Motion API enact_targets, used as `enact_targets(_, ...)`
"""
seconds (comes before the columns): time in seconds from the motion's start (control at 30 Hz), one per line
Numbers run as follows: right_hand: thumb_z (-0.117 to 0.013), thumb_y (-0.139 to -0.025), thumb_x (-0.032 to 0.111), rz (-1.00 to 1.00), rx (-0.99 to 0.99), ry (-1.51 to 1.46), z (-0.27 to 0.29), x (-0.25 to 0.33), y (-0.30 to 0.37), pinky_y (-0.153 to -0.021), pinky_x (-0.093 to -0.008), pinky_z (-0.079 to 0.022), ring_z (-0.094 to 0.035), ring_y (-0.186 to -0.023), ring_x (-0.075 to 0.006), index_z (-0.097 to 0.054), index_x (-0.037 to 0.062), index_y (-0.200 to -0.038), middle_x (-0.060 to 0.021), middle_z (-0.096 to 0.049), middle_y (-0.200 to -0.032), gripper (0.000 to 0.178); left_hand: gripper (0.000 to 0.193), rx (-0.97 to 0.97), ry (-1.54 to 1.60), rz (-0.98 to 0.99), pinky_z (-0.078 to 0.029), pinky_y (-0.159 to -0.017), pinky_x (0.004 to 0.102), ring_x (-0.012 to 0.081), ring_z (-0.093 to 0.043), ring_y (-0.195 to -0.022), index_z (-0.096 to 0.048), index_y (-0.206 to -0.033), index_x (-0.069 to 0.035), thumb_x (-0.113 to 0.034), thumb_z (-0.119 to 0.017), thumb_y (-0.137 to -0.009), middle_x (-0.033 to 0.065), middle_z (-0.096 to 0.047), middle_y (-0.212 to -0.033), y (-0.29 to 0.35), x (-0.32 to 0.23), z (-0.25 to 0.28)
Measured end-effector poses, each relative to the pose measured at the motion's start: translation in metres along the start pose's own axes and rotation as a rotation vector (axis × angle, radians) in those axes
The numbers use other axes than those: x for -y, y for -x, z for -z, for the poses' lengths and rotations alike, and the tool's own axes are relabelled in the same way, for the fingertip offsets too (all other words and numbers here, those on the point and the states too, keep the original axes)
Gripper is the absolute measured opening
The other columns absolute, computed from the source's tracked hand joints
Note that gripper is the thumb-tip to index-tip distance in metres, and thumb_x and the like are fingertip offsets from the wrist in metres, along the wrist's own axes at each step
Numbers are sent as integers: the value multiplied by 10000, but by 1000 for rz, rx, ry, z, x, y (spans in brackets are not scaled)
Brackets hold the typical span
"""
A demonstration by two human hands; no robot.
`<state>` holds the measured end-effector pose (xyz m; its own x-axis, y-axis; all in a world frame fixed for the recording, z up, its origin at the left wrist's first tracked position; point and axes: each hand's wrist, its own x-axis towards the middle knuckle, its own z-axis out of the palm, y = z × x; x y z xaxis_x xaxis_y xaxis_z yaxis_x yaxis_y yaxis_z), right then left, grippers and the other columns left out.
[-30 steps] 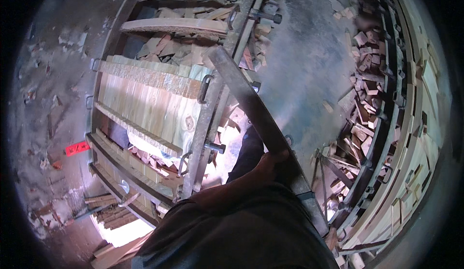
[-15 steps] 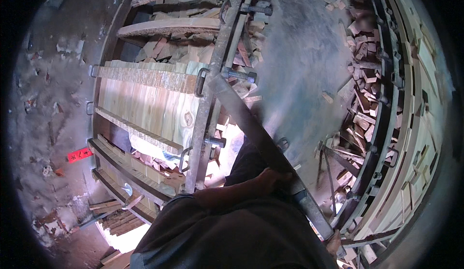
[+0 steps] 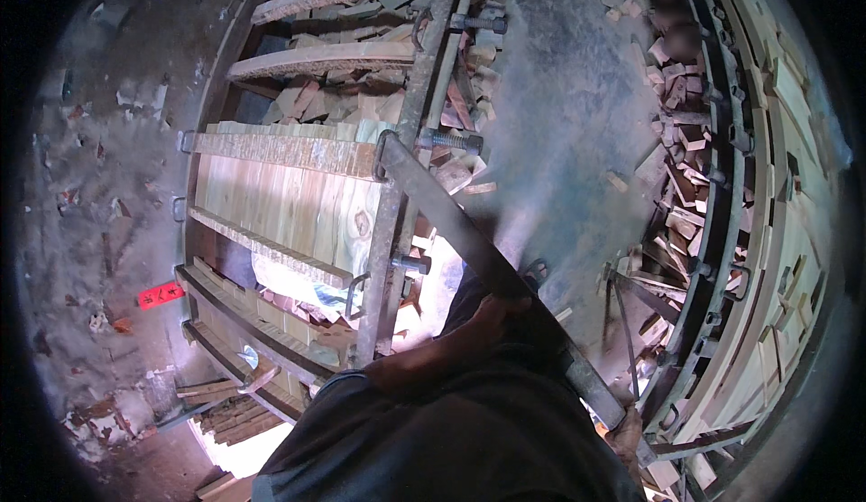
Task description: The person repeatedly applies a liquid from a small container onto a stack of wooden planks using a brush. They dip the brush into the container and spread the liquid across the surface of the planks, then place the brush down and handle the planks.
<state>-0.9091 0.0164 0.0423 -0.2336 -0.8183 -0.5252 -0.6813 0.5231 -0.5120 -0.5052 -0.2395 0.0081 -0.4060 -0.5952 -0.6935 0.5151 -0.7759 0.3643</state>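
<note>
A long, flat, dark metal bar slants from the clamp frame down to the lower right, in front of my body. My left hand is closed around its middle. At its near end my right hand is closed on the bar, its fingers partly hidden. The far end overlaps the frame's right rail, beside a metal loop handle; whether they touch I cannot tell. In the frame stands a row of pale wooden boards, with a rough-edged strip across it.
Bolts stick out from the right rail. Curved wooden pieces and offcuts lie farther up the frame. On the right, a second dark rail runs beside scrap blocks and stacked boards. Grey floor lies between.
The bar's far end has shifted left over the frame's rail, closer to the loop handle. Both hands have stayed on the bar. The view has moved slightly.
</note>
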Motion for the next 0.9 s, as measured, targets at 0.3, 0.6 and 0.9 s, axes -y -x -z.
enact_targets(0.3, -603, -633, -36, 1, 47, 364, -17, 42, 8, -893, -499, -442, -577, -1000, -443, -516, -10, -1160, -249, -613, -1024, 535, 161, 72, -357, -173, -490, -860, 392, 247, -589, -944, -586, -1054, -13, -132, -563, -948, 117, -643, -1017, 11, -26, 8)
enact_targets(0.6, -557, -571, -35, 204, 6, 294, -68, 98, -42, -821, -521, -388, -513, -915, -448, -513, -2, -1009, -231, -533, -886, 442, 171, -54, -519, -327, -515, -882, 407, 287, -640, -980, -621, -1041, -18, -100, -575, -897, 138, -660, -1002, -17, -60, 66)
enact_targets(0.9, -598, -571, -56, 348, -39, 280, -111, 186, -145, -895, -504, -413, -544, -998, -440, -548, 0, -1137, -229, -589, -992, 571, 112, -521, -312, -512, -526, -712, 306, 169, -619, -744, -622, -943, -59, -164, -587, -922, 61, -628, -836, -3, -108, 127)
